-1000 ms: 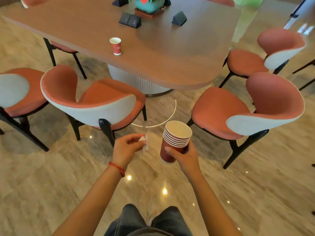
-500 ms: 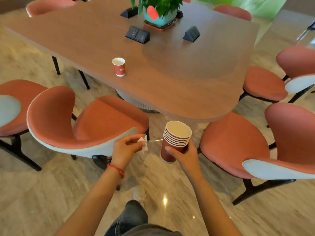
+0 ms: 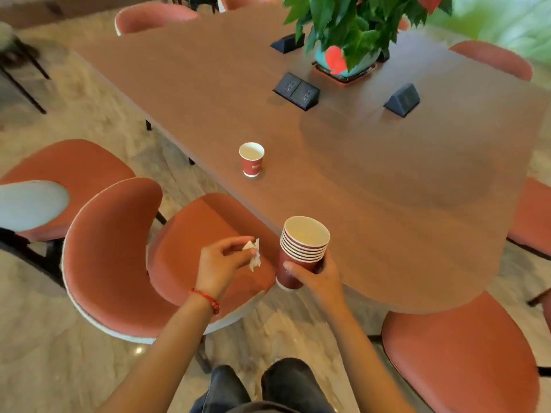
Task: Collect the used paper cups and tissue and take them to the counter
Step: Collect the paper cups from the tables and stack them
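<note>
red paper cup [image 3: 251, 159] stands upright on the table [image 3: 387, 180], beyond the left grip [image 3: 222, 265] pinching tissue [image 3: 254, 254]; right grip [image 3: 317, 277] clasps the cup stack [image 3: 301, 251].

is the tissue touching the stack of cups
Apart: the head view shows chair seat between the tissue in the left hand and the stack of cups.

Open brown wooden tabletop [image 3: 372, 180] all round lone red paper cup [image 3: 251, 159]; approach from near edge unobstructed. Black angled socket boxes [image 3: 296, 90] and teal potted plant [image 3: 346, 59] well beyond. Orange curved-back chair [image 3: 125, 263] blocking low left path.
</note>
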`<action>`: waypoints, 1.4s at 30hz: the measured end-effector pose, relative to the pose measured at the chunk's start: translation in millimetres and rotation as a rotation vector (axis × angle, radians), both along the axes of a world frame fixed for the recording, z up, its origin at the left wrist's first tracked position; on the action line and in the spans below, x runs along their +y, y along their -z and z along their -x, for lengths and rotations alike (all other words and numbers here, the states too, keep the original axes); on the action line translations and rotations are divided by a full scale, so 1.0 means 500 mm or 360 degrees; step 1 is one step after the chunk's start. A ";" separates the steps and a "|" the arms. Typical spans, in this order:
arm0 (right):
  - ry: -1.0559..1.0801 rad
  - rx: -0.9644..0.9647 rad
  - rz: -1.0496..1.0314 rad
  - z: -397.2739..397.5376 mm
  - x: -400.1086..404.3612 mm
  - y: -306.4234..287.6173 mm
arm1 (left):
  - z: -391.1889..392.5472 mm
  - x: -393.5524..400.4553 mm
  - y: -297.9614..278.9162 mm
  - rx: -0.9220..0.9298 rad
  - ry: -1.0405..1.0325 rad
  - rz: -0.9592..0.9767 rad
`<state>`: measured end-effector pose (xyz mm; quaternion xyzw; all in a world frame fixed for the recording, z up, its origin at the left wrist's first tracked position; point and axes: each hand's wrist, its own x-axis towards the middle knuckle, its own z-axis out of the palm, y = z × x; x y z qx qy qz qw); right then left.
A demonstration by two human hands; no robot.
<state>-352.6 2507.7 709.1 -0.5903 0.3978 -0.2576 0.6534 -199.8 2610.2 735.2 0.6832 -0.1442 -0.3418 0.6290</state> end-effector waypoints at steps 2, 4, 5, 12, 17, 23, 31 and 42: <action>-0.0067 0.0008 -0.0007 -0.039 -0.043 0.003 | -0.032 -0.027 0.004 -0.0003 -0.0085 -0.0007; -0.0136 0.0013 0.0008 -0.081 -0.089 0.008 | -0.063 -0.058 0.008 -0.0035 -0.0171 -0.0019; -0.0170 0.0004 0.0017 -0.102 -0.114 0.012 | -0.078 -0.074 0.010 -0.0062 -0.0206 -0.0026; -0.0340 -0.0078 0.0019 -0.243 -0.282 0.010 | -0.157 -0.202 0.013 -0.0094 -0.0434 -0.0124; -0.0491 -0.0078 0.0070 -0.331 -0.358 0.017 | -0.211 -0.252 0.024 -0.0092 -0.0537 -0.0159; -0.0465 -0.0076 0.0100 -0.424 -0.413 0.045 | -0.285 -0.284 0.053 -0.0093 -0.0548 -0.0230; -0.0404 -0.0062 0.0174 -0.556 -0.464 0.066 | -0.360 -0.288 0.094 -0.0052 -0.0539 -0.0312; -0.0390 0.0071 0.0343 -0.607 -0.465 0.142 | -0.394 -0.261 0.140 0.0121 -0.0593 -0.0366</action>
